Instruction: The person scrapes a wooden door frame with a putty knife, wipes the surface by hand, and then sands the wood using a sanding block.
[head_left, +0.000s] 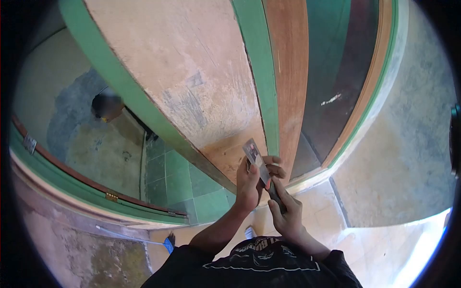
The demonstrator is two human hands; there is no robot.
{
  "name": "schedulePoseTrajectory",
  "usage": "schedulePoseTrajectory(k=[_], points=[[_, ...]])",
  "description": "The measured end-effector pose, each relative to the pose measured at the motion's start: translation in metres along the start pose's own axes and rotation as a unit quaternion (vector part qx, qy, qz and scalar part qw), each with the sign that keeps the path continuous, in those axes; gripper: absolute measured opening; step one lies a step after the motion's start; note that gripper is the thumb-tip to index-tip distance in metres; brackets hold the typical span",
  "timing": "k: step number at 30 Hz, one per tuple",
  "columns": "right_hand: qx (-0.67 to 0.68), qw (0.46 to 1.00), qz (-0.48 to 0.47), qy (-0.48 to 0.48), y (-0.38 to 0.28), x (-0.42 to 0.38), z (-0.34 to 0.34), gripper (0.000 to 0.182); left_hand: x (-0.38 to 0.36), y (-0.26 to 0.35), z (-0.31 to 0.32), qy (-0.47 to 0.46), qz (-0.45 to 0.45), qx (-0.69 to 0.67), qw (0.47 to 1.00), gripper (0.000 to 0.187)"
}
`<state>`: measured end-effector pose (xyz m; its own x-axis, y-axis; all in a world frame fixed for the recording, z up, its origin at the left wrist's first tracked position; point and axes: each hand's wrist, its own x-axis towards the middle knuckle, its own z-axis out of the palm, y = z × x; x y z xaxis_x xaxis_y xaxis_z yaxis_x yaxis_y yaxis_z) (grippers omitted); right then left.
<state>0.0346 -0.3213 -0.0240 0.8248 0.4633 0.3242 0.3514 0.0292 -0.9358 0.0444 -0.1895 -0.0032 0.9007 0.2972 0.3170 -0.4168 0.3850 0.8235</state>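
Note:
My right hand (288, 213) is wrapped around the dark handle of a scraper (258, 162), which has a flat, shiny metal blade and a red part near the handle. The blade points up and to the left. My left hand (247, 189) grips the blade, its thumb on the near side and its fingers passing behind, with fingertips showing to the right. Both hands are in front of the lower end of a wall panel (177, 62) with patchy, scraped paint.
Green trim (259, 62) and a brown wooden board (290, 81) border the panel. A dark glass pane (331, 81) is at right. Through the left opening are another person (109, 105) and green floor tiles (177, 173). A blue-handled broom (168, 242) lies at lower left.

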Motion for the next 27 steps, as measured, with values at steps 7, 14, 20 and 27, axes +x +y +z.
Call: schedulePoseTrajectory(k=[7,14,20,27], points=[[-0.028,0.993,-0.022,0.117,0.011,0.005,0.047,0.019,0.012,-0.006,-0.022,-0.061,-0.109,-0.18,0.976,0.069],[-0.044,0.988,-0.017,0.145,0.003,0.002,0.069,0.017,0.011,-0.002,-0.039,-0.106,-0.146,-0.301,0.936,0.064],[-0.032,0.984,0.008,0.178,-0.006,0.007,0.079,0.016,0.02,0.0,-0.046,-0.15,-0.175,-0.329,0.916,0.063],[-0.045,0.983,0.096,0.147,-0.021,0.002,0.086,0.017,0.017,0.002,-0.053,-0.158,-0.228,-0.371,0.886,0.063]])
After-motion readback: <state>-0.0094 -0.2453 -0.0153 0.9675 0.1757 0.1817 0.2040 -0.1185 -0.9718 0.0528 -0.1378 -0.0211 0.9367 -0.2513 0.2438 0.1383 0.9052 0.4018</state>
